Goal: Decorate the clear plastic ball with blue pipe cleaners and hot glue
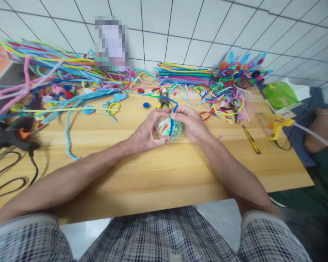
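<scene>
Over the middle of the table, my left hand (145, 131) is closed around a rounded, see-through bundle (163, 128) with green, red and white bits showing in it. A dark blue pipe cleaner (175, 108) runs down across the bundle's front, its upper end bent to the left. My right hand (191, 123) pinches this pipe cleaner between thumb and fingers against the bundle's right side. Just beyond my hands lie pliers (164, 101) with yellow and black handles. A small blue cap (146, 105) sits left of them. My palms hide part of the bundle.
Loose pipe cleaners (98, 95) crowd the back left, with a bundle of straight ones (184, 75) at the back centre. Decorated masks (242, 72) stand at back right. A yellow cutter (251, 140) and a yellow glue gun (280, 127) lie right, near another person's arm (321, 127).
</scene>
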A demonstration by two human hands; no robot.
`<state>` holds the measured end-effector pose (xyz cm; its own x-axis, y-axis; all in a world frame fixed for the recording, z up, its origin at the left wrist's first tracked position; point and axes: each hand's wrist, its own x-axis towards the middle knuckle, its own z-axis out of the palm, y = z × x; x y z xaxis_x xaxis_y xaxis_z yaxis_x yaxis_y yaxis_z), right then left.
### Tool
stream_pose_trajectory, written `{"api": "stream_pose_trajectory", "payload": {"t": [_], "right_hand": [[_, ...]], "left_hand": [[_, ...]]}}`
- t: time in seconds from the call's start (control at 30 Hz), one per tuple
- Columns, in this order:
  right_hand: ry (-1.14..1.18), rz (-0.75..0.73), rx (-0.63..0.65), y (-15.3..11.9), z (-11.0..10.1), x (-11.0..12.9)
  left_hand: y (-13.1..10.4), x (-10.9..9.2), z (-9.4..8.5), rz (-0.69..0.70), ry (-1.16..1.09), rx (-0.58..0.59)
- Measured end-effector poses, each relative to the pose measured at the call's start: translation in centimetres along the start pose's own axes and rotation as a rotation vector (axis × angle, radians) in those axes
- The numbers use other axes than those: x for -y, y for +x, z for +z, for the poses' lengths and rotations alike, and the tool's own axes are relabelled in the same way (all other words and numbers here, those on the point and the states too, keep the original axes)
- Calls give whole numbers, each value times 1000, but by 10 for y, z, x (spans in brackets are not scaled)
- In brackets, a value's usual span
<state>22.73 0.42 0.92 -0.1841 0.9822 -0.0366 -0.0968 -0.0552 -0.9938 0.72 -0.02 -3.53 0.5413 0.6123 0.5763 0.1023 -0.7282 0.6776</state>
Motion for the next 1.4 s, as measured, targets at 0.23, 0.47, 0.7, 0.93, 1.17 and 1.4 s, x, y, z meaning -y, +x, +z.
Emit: {"api": "stream_pose_trajectory", "payload": {"t": [0.23,0.47,0.7,0.93,1.17,1.4], "right_hand": [[-83,-103,47,-3,0,7],[-152,-102,87,-4,-1,4],[-47,-20,69,-6,-1,10],[-62,-23,74,-6,-1,10],[-94,-17,83,-6,0,15],[-119,-6,96,-5,-3,11]], "left_hand": [[0,14,0,65,147,0],[1,4,5,-48,-34,-12],[-1,0,10,-119,-53,-48],[-3,4,13,-25,-18,-82],[-3,8,12,21,26,-52],[-1,5,12,84,47,-62]]}}
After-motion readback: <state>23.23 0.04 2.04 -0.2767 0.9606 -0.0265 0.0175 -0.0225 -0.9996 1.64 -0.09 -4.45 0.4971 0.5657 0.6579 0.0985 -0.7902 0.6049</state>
